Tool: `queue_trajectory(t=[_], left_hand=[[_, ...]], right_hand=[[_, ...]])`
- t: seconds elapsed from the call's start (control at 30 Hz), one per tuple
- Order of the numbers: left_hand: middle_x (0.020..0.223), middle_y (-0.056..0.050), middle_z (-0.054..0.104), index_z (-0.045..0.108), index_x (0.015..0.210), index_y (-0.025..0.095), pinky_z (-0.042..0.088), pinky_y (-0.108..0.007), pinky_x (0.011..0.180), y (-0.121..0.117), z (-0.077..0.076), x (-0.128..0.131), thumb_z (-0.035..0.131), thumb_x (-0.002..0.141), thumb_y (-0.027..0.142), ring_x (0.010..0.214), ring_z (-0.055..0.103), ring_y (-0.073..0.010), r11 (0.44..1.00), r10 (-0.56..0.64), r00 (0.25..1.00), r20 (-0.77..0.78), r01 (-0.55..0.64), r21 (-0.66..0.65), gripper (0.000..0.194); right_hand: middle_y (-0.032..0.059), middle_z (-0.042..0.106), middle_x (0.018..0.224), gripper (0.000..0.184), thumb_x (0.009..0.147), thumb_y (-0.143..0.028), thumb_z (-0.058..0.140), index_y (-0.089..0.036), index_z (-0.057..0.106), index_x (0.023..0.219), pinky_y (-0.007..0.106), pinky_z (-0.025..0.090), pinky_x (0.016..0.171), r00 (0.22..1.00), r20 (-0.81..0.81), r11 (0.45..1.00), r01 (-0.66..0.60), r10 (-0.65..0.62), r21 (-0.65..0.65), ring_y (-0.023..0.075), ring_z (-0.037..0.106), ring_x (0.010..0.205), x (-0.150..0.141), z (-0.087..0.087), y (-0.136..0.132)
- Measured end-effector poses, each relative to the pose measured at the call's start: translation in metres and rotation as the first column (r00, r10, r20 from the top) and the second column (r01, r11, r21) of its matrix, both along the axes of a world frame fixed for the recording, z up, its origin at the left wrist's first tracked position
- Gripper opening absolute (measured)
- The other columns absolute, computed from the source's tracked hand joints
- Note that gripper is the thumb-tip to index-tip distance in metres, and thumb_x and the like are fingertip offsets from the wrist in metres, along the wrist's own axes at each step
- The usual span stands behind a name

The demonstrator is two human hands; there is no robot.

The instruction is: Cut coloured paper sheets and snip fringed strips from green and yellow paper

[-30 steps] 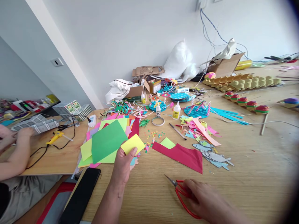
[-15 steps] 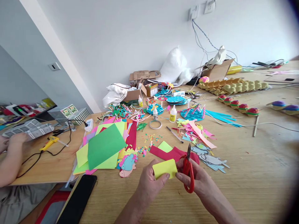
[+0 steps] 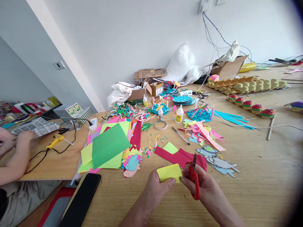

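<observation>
My left hand (image 3: 159,184) pinches a small yellow paper (image 3: 169,172) between thumb and fingers, above the near part of the table. Red-handled scissors (image 3: 195,181) sit in my right hand (image 3: 201,179), blades pointing up and away from the paper. The right thumb and a finger also touch the paper's right edge. Just behind the hands lies a strip of dark red paper (image 3: 181,156), with a light green paper piece (image 3: 170,147) at its back edge. Grey-blue paper fish (image 3: 221,163) lie right of it, and pink and blue paper fish (image 3: 132,164) to the left.
Coloured sheets topped by a green one (image 3: 110,146) lie at left, near a black phone (image 3: 82,198). Glue bottles (image 3: 179,114), a tape roll (image 3: 160,125), a pen (image 3: 181,136) and paper scraps (image 3: 203,132) stand or lie beyond. A co-worker's arm (image 3: 17,157) is far left.
The right hand has lifted the scissors from low on the table and come to the yellow paper. My left hand has carried the paper right, away from the sheets.
</observation>
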State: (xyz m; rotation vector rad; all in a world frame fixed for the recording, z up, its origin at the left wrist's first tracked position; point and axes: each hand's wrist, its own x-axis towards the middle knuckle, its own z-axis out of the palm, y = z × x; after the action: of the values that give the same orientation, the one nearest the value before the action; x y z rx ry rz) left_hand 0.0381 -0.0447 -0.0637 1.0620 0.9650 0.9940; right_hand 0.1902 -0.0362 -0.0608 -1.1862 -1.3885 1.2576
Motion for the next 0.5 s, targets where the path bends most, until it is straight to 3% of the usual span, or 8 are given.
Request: queue_trajectory(t=[0.17,0.37,0.5], left_hand=[[0.082,-0.004,0.066,0.063,0.089,0.014,0.043,-0.026,0.069,0.002,-0.004,0.001,0.062,0.067,0.025,0.074,0.057,-0.0167,0.997,0.061,0.996,-0.059,-0.058,0.057,0.025],[0.075,-0.003,0.061,0.062,0.091,0.013,0.041,-0.022,0.055,0.0,0.004,-0.002,0.069,0.061,0.028,0.061,0.049,-0.0106,0.996,0.057,0.993,0.106,-0.05,-0.071,0.035],[0.066,-0.001,0.059,0.065,0.085,0.012,0.039,-0.02,0.051,0.005,0.007,-0.003,0.069,0.061,0.028,0.055,0.046,-0.0085,0.997,0.042,0.999,0.001,-0.042,-0.072,0.029]], right_hand=[[-0.0043,0.046,0.059,0.021,0.061,-0.026,0.067,-0.02,0.048,0.066,0.02,0.037,0.045,0.999,0.019,1.0,-0.028,0.028,0.014,0.0103,0.044,0.052,0.002,-0.004,0.002],[-0.0044,0.047,0.06,0.018,0.063,-0.025,0.064,-0.02,0.047,0.068,0.02,0.036,0.044,1.0,0.017,1.0,-0.02,0.02,0.015,0.0101,0.043,0.051,0.001,-0.004,0.002],[-0.004,0.046,0.062,0.017,0.067,-0.027,0.061,-0.021,0.046,0.071,0.021,0.038,0.048,0.997,0.052,0.998,-0.056,0.054,0.032,0.011,0.044,0.055,-0.002,-0.004,0.003]])
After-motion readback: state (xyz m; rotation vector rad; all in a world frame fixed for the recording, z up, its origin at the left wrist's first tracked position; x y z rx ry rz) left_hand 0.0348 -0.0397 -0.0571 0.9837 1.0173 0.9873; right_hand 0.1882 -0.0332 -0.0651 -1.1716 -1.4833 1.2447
